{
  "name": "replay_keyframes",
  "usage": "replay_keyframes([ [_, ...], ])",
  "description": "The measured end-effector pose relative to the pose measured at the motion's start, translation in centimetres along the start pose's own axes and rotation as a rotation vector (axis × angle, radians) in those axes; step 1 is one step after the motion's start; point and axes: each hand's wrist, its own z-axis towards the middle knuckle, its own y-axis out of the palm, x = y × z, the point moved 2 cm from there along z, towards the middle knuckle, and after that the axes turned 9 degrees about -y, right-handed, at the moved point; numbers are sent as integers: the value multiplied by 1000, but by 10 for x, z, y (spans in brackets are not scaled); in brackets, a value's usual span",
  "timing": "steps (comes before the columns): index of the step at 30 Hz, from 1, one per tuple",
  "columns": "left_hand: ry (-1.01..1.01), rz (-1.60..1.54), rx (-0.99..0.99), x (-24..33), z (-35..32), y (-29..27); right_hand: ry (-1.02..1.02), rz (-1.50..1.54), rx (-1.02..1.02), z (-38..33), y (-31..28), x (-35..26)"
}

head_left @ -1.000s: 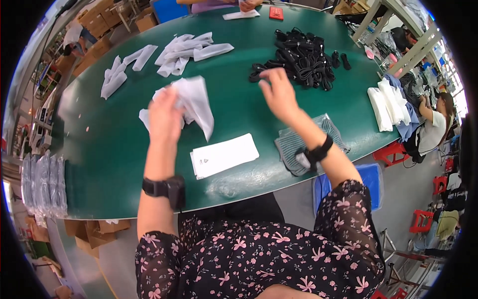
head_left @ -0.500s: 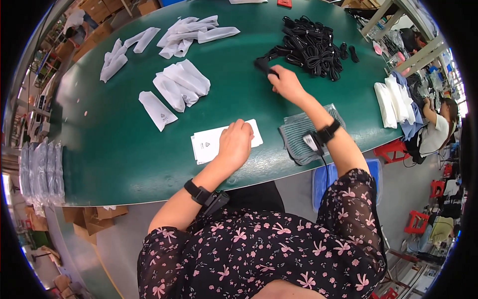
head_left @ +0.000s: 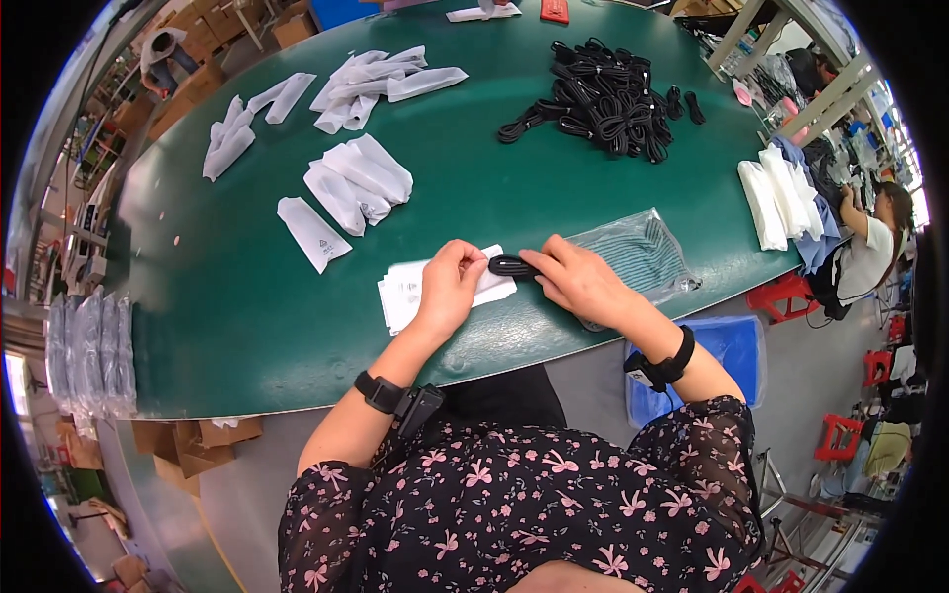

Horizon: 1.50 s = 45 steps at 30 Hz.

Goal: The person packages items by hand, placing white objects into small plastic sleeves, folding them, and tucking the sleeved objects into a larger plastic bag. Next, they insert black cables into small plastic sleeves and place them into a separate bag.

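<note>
While my left hand point(head_left: 447, 289) presses the flat white paper bags point(head_left: 410, 287) onto the green desk point(head_left: 237, 316), fingers pinching the top bag's edge, my right hand point(head_left: 583, 282) at three o'clock pinches a coiled black cable point(head_left: 512, 266). Bagging seems underway; next, I'd open the mouth. Whether it's open is hidden.

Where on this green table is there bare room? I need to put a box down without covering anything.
The widest bare stretch of the green table is at the left front, bordered by the single white bag and the paper stack. A smaller strip runs between the black strap pile and the hands. It is crowded around the white bag heaps.
</note>
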Motion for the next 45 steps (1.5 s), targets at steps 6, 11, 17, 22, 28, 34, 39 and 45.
replay_keyframes([
  [6, 454, 210, -82, 29, -7, -6, 423, 656, -105, 0, 13, 20],
  [11, 585, 282, -64, 38, -14, -7, 695, 1059, -8, -4, 34, 12],
  [17, 352, 59, -10, 35, 3, -22, 368, 641, 290, 35, 16, -10],
  [22, -79, -624, -149, 40, 42, -77, 189, 319, 461, 67, -2, 30],
  [28, -116, -459, 238, 41, 92, -159, 410, -84, 300, 91, 16, 158],
  [34, 31, -362, 540, 25, 98, -171, 552, -130, -24, 118, 33, 180],
  [39, 198, 146, 176, 53, 41, -98, 538, -343, -39, 108, 45, 162],
  [45, 340, 441, 13, 15, -5, 3, 649, 575, 76, 80, 25, 90],
])
